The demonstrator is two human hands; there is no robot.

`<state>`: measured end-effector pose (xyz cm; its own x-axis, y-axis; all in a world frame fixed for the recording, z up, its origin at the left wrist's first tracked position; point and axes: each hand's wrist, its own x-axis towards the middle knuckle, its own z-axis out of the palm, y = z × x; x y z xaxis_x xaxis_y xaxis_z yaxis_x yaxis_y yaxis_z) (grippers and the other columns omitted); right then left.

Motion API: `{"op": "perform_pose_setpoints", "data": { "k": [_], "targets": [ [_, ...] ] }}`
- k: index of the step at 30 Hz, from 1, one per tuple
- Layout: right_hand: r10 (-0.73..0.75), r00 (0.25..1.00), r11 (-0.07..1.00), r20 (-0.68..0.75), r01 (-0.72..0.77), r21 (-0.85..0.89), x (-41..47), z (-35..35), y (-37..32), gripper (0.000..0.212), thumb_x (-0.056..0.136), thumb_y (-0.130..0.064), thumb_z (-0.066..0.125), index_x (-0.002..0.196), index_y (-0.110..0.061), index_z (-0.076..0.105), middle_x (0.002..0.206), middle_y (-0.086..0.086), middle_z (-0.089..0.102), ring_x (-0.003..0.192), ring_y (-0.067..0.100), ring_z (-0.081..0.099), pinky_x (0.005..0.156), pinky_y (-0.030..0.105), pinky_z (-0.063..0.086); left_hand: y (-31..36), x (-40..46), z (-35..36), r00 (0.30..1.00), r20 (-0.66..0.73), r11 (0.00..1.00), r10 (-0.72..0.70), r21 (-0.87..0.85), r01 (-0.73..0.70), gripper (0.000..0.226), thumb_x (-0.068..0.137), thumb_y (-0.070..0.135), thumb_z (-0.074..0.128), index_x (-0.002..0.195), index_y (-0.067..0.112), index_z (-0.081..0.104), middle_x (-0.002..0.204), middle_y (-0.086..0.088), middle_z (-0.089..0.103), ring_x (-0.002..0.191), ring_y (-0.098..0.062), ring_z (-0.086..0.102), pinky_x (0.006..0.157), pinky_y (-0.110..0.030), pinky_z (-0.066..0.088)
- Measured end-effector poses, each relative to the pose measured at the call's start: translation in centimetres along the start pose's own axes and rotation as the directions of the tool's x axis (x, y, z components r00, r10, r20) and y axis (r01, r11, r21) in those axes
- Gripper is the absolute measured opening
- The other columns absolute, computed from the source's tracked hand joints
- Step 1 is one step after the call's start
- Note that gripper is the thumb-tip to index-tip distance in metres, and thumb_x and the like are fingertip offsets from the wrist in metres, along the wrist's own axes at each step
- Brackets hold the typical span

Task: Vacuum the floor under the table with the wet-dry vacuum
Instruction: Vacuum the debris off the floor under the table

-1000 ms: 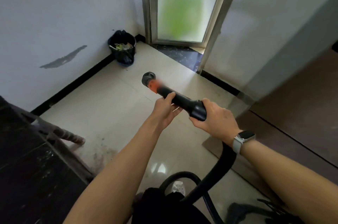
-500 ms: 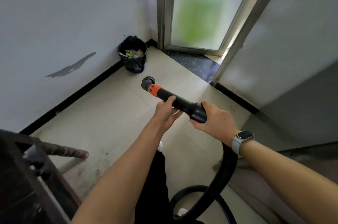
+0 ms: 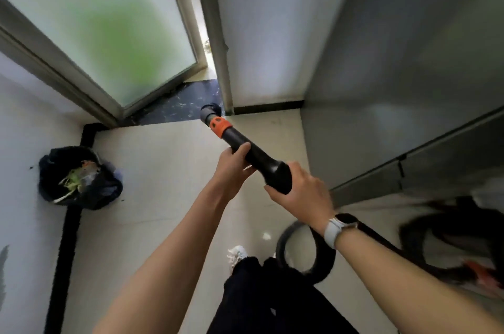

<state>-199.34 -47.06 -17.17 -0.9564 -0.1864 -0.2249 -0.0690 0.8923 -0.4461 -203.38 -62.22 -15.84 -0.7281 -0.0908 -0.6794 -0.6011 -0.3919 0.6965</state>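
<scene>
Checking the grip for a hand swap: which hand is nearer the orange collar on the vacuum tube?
Left. The left hand holds the tube just below the orange collar; the right hand grips farther back, at the flared hose end.

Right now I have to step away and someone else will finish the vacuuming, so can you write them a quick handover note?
Left hand grips the black wand mid-shaft; right hand grips its thick rear end. The wand is held up off the floor, its orange collar and nozzle aimed at the door threshold. The hose loops down behind the right wrist. A bin stands by the left wall. The table is not in view, so nothing shows the floor under it vacuumed. Left: turn back to the table and vacuum beneath it.
</scene>
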Motion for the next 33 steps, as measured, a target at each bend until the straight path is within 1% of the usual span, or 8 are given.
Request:
{"op": "perform_pose_setpoints", "data": {
  "k": [4,11,14,17,23,26,29,33],
  "targets": [
    [0.246,0.969,0.961,-0.001,-0.244,0.13,-1.2,-0.4,3.7,0.055,0.082,-0.056,0.059,0.12,-0.02,0.044,0.105,0.001,0.064,0.093,0.023,0.063,0.071,0.03,0.046,-2.0,2.8,4.5,0.977,0.16,0.981,-0.14,0.156,0.115,0.016,0.097,0.011,0.046,0.11,0.002,0.046,0.101,-0.014,0.059,0.092,-0.022,0.061,0.076,-0.03,0.053],
    [0.577,0.811,0.778,0.098,-0.582,0.236,-1.9,1.3,3.2,0.056,0.081,-0.054,0.062,0.123,-0.022,0.044,0.115,0.001,0.061,0.102,0.025,0.058,0.073,0.03,0.038,-3.8,7.0,5.4,0.888,0.21,0.876,-0.409,0.363,0.318,0.01,0.097,0.008,0.048,0.09,0.001,0.047,0.094,-0.016,0.056,0.082,-0.025,0.061,0.081,-0.036,0.051],
    [0.71,0.695,0.608,0.114,-0.686,0.4,-3.0,4.9,-0.3,0.059,0.079,-0.055,0.064,0.124,-0.023,0.044,0.116,0.001,0.06,0.102,0.025,0.058,0.076,0.031,0.042,-3.6,7.7,3.4,0.839,0.227,0.795,-0.495,0.509,0.331,0.011,0.096,0.008,0.048,0.092,-0.001,0.046,0.095,-0.018,0.055,0.085,-0.028,0.06,0.08,-0.037,0.05],
    [0.798,0.574,0.367,0.185,-0.706,0.606,-5.0,9.6,-4.9,0.061,0.078,-0.051,0.067,0.127,-0.024,0.044,0.119,0.002,0.06,0.107,0.024,0.058,0.088,0.036,0.048,-3.9,7.7,0.2,0.787,0.242,0.648,-0.567,0.721,0.245,0.019,0.095,0.009,0.051,0.11,-0.003,0.048,0.102,-0.018,0.058,0.099,-0.032,0.06,0.082,-0.036,0.048],
    [0.919,0.253,-0.119,0.303,-0.553,0.825,-9.2,17.8,-13.6,0.055,0.078,-0.045,0.07,0.121,-0.02,0.046,0.106,-0.005,0.061,0.093,0.013,0.06,0.069,0.021,0.042,-8.4,5.1,-4.0,0.594,0.278,0.328,-0.755,0.944,-0.026,0.019,0.096,0.007,0.048,0.113,0.0,0.048,0.098,-0.014,0.059,0.101,-0.029,0.058,0.076,-0.031,0.05],
    [0.926,0.108,-0.298,0.363,-0.383,0.874,-10.3,21.2,-16.9,0.048,0.077,-0.041,0.072,0.11,-0.016,0.049,0.098,-0.005,0.062,0.087,0.011,0.06,0.074,0.025,0.05,-11.6,3.3,-6.0,0.523,0.279,0.203,-0.805,0.959,-0.198,0.025,0.095,0.007,0.048,0.119,-0.001,0.046,0.107,-0.016,0.057,0.103,-0.029,0.057,0.068,-0.028,0.05],
    [0.912,-0.009,-0.406,0.411,-0.17,0.898,-11.0,23.9,-19.6,0.04,0.079,-0.034,0.072,0.105,-0.017,0.047,0.094,-0.007,0.06,0.084,0.009,0.06,0.068,0.019,0.046,-14.4,1.9,-8.2,0.441,0.283,0.122,-0.852,0.925,-0.359,0.023,0.094,0.006,0.05,0.116,0.001,0.047,0.108,-0.017,0.058,0.104,-0.031,0.058,0.068,-0.028,0.052],
    [0.896,-0.141,-0.423,0.421,0.018,0.906,-11.5,28.5,-22.1,0.035,0.082,-0.03,0.071,0.106,-0.02,0.047,0.09,-0.016,0.06,0.083,0.004,0.06,0.063,0.013,0.043,-18.4,1.1,-11.8,0.337,0.271,0.074,-0.902,0.864,-0.497,0.024,0.095,0.008,0.05,0.119,0.004,0.044,0.103,-0.011,0.056,0.102,-0.028,0.057,0.068,-0.027,0.051]
  ]
}}
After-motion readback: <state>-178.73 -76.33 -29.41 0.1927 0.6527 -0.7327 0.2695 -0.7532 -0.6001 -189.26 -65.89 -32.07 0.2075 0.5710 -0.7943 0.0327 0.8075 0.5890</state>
